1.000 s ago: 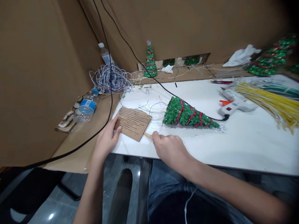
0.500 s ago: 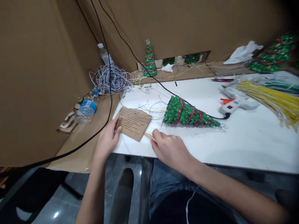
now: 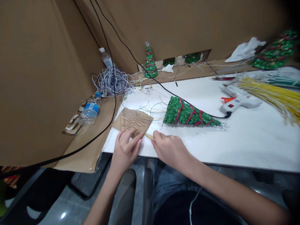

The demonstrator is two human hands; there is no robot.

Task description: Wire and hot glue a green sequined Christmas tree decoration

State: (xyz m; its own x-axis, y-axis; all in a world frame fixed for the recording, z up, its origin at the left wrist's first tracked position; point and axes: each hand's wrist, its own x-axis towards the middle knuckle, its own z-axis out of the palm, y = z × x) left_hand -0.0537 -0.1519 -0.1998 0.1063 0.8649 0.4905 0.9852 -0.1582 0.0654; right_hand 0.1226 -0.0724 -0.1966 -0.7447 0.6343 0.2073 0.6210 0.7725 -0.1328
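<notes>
the right hand (image 3: 170, 150) pinches a thin pale stick (image 3: 149, 136) between thumb and forefinger, the rest of the hand curled down on the near edge of the white table (image 3: 234, 143). only the stick's short free end shows. it pokes out to the left of the fingers, its long axis running left and slightly away from the person, straight toward the left hand (image 3: 125, 150). the left hand lies just beside it, fingers stretched out flat and pointing right, with their tips resting on the near corner of the cardboard piece (image 3: 132, 119). it grips nothing that i can see, though whether the thumb hooks under the card is hidden. so the stick's tip sits in the narrow gap between the two hands, touching or almost touching the card's near right edge, and the left fingertips are the nearer of the two to that tip. the cardboard piece, scored with rows of slits, lies flat just beyond both hands, a little to the left of the right one. thin wires (image 3: 154, 110) run from its far right side to the wide base of a green and red sequin tree (image 3: 188, 114), which lies on its side beyond the right hand, with its point aimed right. a glue gun (image 3: 239, 102) rests well off to the right, with its black cable (image 3: 145, 73) trailing back across the table.
</notes>
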